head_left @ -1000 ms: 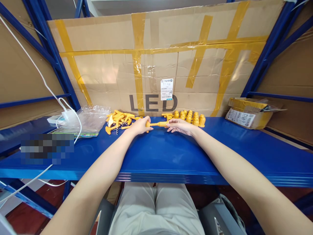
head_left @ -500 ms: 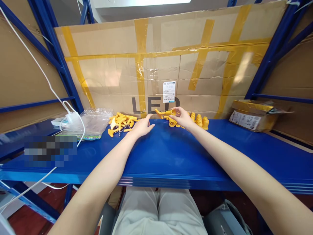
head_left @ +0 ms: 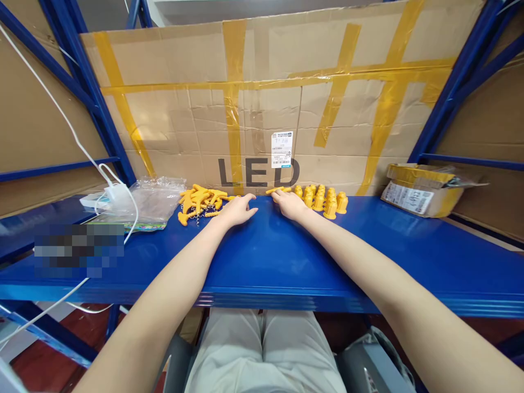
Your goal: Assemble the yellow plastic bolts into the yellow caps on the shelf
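My left hand (head_left: 236,212) rests on the blue shelf with thumb and forefinger apart, holding nothing. It is beside a heap of yellow corkscrews (head_left: 200,199) with T-shaped handles and thin metal spirals. My right hand (head_left: 290,204) is low over the shelf, its fingers bent and close together at a slim yellow plastic piece (head_left: 280,190). The fingers partly hide that piece, so its full shape does not show. Just right of this hand, several yellow ribbed plastic cups (head_left: 329,208) stand in a cluster.
A taped cardboard sheet (head_left: 196,120) closes off the back of the blue shelf (head_left: 262,262). Clear plastic bags (head_left: 153,204) and a white plug with cable (head_left: 115,192) lie left. An opened carton (head_left: 421,191) stands right. Blue posts frame both sides.
My right hand has moved left and down, off a yellow cup it was fingering, to the slim yellow piece. More of the cup cluster shows. My left hand stays nearly in place.
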The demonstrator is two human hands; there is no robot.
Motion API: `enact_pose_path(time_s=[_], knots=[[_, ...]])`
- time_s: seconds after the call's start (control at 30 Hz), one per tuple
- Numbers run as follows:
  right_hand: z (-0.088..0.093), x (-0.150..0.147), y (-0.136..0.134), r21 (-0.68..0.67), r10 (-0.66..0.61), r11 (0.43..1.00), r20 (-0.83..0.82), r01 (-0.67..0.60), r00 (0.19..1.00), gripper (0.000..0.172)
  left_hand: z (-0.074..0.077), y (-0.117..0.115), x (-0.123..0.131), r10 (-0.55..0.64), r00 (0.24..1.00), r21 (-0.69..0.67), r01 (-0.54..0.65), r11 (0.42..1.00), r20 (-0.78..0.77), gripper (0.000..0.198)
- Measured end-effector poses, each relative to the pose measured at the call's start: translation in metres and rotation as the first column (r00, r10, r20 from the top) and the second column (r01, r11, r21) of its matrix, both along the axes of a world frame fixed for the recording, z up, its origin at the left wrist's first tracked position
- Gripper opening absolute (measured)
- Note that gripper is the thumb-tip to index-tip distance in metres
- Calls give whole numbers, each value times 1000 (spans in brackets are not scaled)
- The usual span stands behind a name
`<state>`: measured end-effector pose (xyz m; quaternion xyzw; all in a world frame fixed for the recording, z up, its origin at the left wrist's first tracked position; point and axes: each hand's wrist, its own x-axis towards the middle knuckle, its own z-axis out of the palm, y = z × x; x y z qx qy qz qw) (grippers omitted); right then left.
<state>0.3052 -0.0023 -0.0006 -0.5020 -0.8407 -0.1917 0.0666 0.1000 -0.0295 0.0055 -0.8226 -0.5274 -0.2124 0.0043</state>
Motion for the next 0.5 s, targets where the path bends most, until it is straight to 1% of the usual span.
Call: enact_pose_path(time_s=[0.13, 0.3, 0.4, 0.5], knots=[[-2, -8, 1, -10, -4, 1000, 84, 5, 996, 45, -1, 1, -1, -8, 1000, 0, 8, 1000, 2, 42], [-3, -14, 4, -59, 8, 998, 174, 2, 985, 51, -1, 0, -1, -20, 1000, -5, 20, 1000, 4, 41], [-2, -14, 4, -80, 3, 997, 160, 9, 987, 51, -1, 1, -1, -31, 1000, 1, 31, 1000, 2, 41], [3, -10, -1, -54, 3, 999, 107, 3, 994, 53, 0, 1, -1, -42, 999, -13, 42, 999, 3, 42]])
